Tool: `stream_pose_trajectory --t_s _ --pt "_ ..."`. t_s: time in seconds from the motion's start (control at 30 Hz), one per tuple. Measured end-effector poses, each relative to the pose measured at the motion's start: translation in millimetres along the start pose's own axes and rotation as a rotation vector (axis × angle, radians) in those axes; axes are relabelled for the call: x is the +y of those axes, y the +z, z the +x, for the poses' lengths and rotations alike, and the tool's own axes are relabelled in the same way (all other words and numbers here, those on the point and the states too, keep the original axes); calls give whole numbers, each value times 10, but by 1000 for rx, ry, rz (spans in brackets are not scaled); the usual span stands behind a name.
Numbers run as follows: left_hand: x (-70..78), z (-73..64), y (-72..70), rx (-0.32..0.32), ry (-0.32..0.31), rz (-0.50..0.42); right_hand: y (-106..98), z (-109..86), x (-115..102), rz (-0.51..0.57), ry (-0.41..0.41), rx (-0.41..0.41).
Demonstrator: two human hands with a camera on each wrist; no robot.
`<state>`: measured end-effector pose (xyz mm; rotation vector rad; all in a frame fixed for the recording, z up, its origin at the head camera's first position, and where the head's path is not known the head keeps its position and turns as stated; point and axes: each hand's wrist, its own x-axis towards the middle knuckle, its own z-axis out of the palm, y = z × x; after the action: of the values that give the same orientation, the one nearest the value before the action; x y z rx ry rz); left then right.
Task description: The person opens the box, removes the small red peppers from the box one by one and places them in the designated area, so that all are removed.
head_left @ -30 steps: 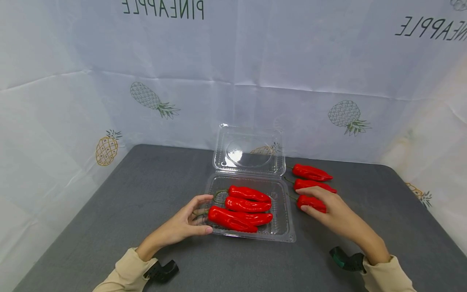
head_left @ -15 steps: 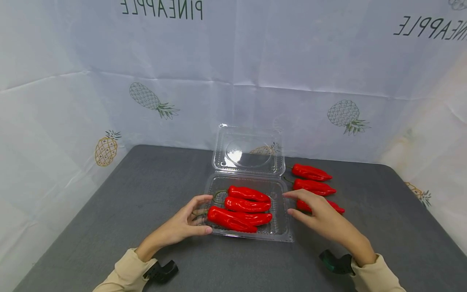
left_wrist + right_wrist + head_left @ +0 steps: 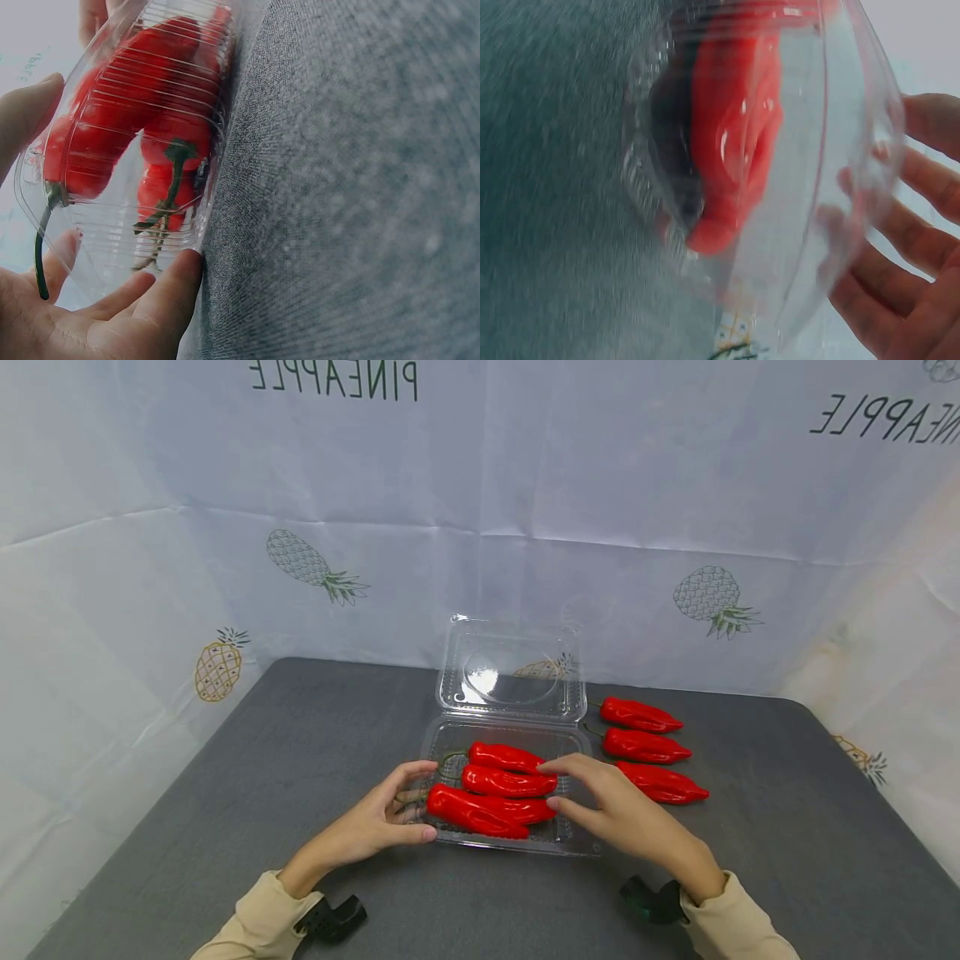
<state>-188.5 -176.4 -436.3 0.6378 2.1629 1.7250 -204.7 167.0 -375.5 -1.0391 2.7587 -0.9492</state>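
Note:
A clear plastic clamshell container (image 3: 517, 848) lies on the dark table, its lid (image 3: 517, 697) raised at the back. Several red chili peppers (image 3: 508, 781) lie inside with stems to the left. My left hand (image 3: 375, 822) is spread at the container's left side; in the left wrist view, fingertips (image 3: 187, 262) touch its ribbed wall. My right hand (image 3: 630, 814) is over the container's right part, thumb and fingers apart, with nothing seen between them. Its fingertips are close to the pepper tips; contact cannot be told. In the right wrist view, the container wall stands before the hand.
Three more red chili peppers lie in a row right of the container: a far one (image 3: 640, 714), a middle one (image 3: 647, 746) and a near one (image 3: 667, 785). A pale curtain (image 3: 420, 468) with pineapple prints hangs behind the table (image 3: 337, 718).
My right hand has moved left, from the near loose pepper to over the container, uncovering that pepper. The peppers appear to stay in place. My left hand has not moved.

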Motion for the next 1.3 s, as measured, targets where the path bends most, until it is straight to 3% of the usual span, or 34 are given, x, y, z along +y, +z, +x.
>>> stream_pose_trajectory --t_s 0.47,0.7,1.3 --pt "9 -1 0 0 -7 2 252 155 -155 39 -55 -84" --pt "16 -1 0 4 -12 -1 339 205 -236 41 -20 -118" --pt "14 -5 8 -9 6 -23 498 324 -340 39 -47 -146"
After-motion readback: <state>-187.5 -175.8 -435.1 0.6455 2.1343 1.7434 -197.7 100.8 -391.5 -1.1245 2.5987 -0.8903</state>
